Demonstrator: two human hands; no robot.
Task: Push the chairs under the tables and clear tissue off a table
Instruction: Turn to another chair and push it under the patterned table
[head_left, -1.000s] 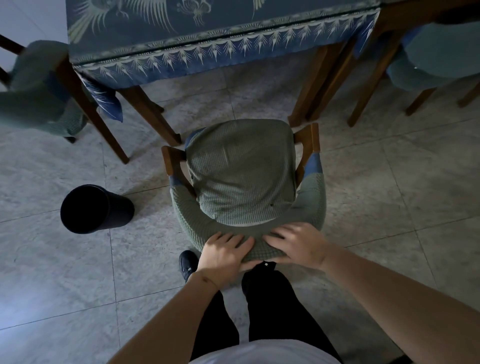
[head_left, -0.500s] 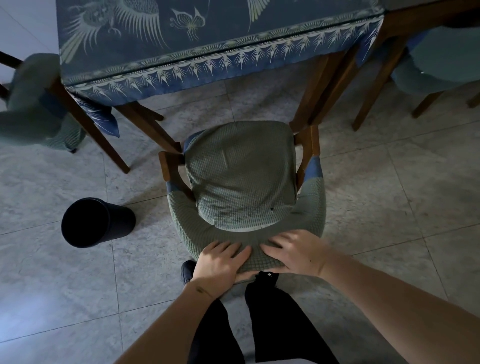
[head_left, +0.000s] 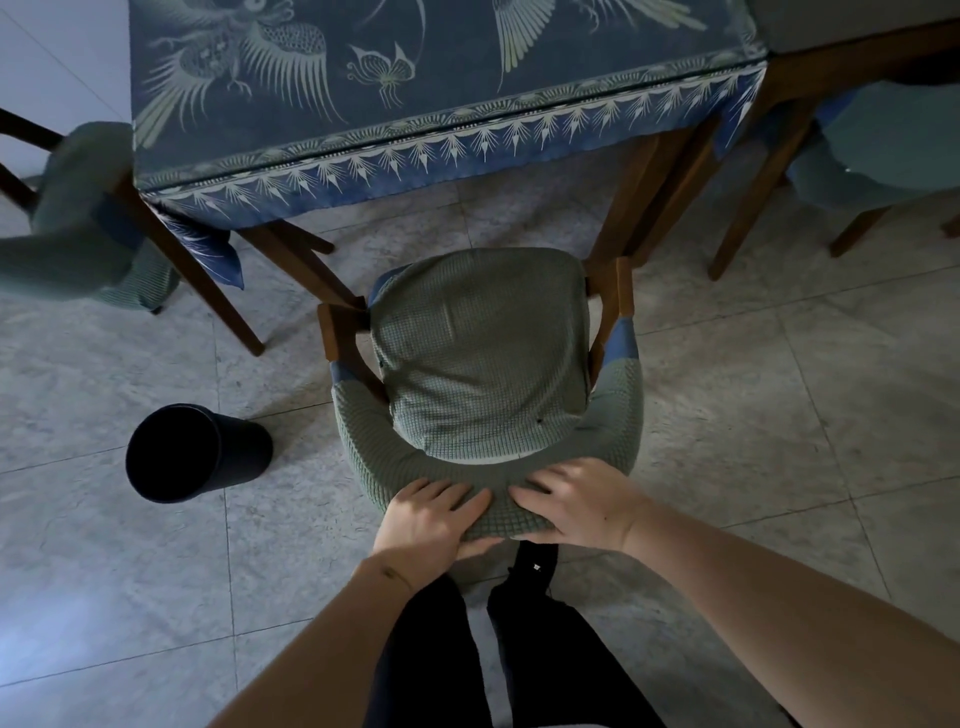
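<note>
A wooden armchair (head_left: 478, 353) with a green knitted cover stands in front of me, its seat facing a table (head_left: 415, 104) draped in a blue bird-patterned cloth. The chair's front edge sits near the table's legs, just short of the hanging cloth. My left hand (head_left: 431, 517) grips the top of the curved backrest, thumb underneath. My right hand (head_left: 576, 504) lies on the backrest beside it, fingers spread over the cover. No tissue is visible on the part of the table that I see.
A black cylindrical bin (head_left: 192, 457) stands on the tiled floor to the chair's left. A second green-covered chair (head_left: 88, 223) is at the table's left corner, a third (head_left: 883, 150) under a neighbouring table at the right. My dark-trousered legs (head_left: 519, 649) are behind the chair.
The chair has slid forward toward the table with both hands on its backrest, and I have stepped after it; more of the tablecloth top now shows.
</note>
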